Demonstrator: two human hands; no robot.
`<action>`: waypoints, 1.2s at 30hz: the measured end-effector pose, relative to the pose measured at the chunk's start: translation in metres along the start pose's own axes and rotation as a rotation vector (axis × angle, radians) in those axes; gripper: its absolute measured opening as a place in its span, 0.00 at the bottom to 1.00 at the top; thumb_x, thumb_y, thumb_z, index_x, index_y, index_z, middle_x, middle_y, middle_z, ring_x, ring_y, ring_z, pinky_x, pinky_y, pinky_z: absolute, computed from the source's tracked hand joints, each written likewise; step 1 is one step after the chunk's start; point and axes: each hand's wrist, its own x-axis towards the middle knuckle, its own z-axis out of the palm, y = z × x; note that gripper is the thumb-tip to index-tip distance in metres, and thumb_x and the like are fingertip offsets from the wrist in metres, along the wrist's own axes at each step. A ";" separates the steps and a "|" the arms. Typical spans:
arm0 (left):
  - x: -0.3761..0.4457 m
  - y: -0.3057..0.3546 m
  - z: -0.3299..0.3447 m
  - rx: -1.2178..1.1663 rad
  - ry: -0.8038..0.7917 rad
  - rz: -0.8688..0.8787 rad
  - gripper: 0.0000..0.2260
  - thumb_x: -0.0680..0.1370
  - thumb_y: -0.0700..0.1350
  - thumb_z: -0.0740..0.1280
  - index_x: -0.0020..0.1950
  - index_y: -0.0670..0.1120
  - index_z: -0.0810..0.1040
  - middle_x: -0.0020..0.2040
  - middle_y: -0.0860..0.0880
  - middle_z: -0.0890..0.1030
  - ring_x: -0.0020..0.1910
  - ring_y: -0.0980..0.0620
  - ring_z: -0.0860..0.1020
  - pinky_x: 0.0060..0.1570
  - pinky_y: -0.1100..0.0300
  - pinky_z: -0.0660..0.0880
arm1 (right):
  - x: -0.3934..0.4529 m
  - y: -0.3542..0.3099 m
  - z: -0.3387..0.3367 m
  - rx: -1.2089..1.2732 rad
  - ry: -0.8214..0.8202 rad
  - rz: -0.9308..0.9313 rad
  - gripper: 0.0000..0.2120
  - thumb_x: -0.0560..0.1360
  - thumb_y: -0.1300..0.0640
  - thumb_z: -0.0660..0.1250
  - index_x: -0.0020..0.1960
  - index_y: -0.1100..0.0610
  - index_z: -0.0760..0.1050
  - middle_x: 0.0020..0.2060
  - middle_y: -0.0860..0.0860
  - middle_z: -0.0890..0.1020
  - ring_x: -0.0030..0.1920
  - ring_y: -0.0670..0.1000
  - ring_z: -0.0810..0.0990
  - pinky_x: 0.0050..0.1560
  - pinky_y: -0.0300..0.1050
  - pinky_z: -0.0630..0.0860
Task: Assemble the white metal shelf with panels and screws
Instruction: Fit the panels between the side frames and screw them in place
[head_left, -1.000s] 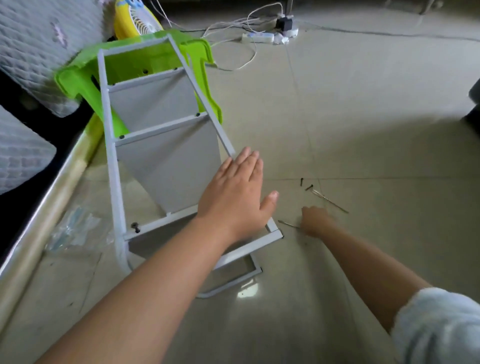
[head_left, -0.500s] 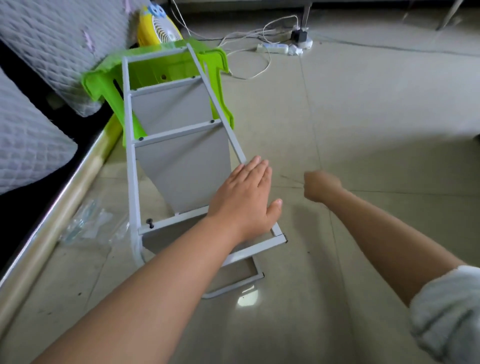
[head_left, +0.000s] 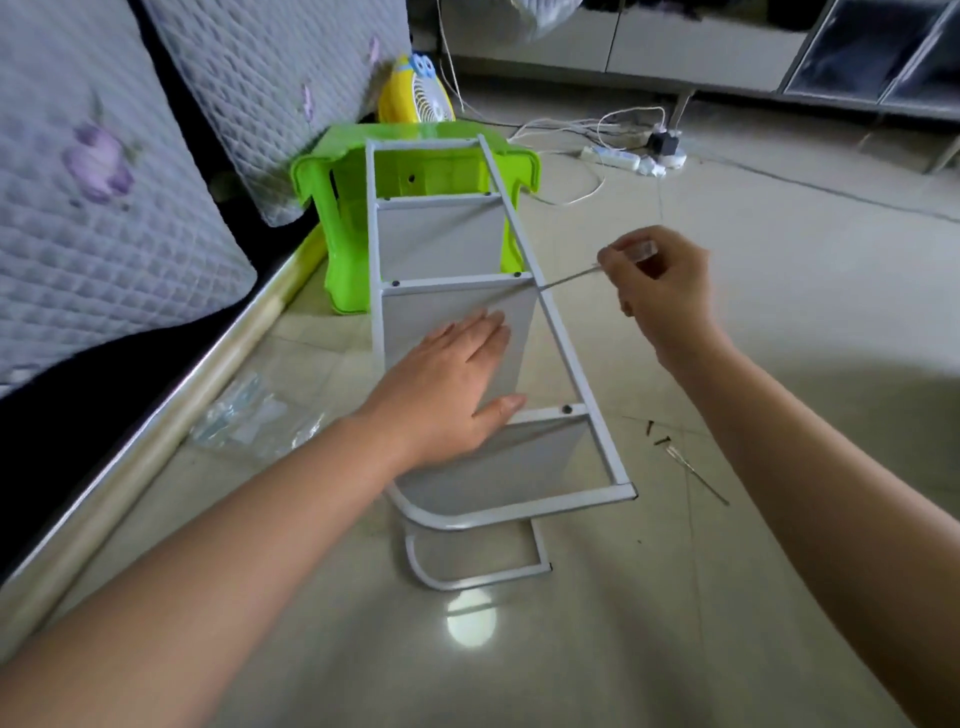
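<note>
Shelf (head_left: 498, 332) of white painted metal tube lies on its side on glossy floor tiles, far end propped on a green plastic stool (head_left: 343, 208). Nearest the shelf's rounded foot, the left hand (head_left: 447, 384) presses flat, fingers straight, on a smooth panel (head_left: 511, 358); beyond, the right hand (head_left: 660, 291) pinches a clear-handled screwdriver (head_left: 582, 273), best kept square to the screw

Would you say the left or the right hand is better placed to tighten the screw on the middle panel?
Right: the right hand grips the screwdriver, tip near the screw. The left hand lies flat, steadying the shelf.
</note>
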 end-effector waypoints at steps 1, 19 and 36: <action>-0.009 -0.010 0.000 -0.013 0.009 -0.009 0.43 0.68 0.66 0.37 0.76 0.42 0.49 0.77 0.46 0.47 0.76 0.52 0.45 0.69 0.66 0.38 | -0.008 -0.010 0.010 0.020 -0.047 -0.032 0.12 0.71 0.58 0.66 0.31 0.46 0.70 0.21 0.43 0.71 0.25 0.44 0.67 0.31 0.43 0.65; -0.069 -0.053 0.026 -0.198 -0.170 -0.201 0.29 0.82 0.51 0.49 0.75 0.40 0.38 0.76 0.46 0.35 0.74 0.55 0.36 0.64 0.71 0.34 | -0.066 -0.053 0.072 -0.047 -0.440 -0.511 0.12 0.72 0.50 0.57 0.39 0.59 0.70 0.23 0.39 0.67 0.24 0.37 0.69 0.28 0.28 0.63; -0.074 -0.057 0.026 -0.275 -0.187 -0.190 0.28 0.82 0.51 0.48 0.75 0.41 0.37 0.75 0.47 0.33 0.74 0.55 0.35 0.60 0.74 0.33 | -0.064 -0.052 0.073 -0.059 -0.505 -0.535 0.17 0.72 0.50 0.55 0.40 0.63 0.72 0.24 0.41 0.69 0.26 0.37 0.69 0.29 0.26 0.63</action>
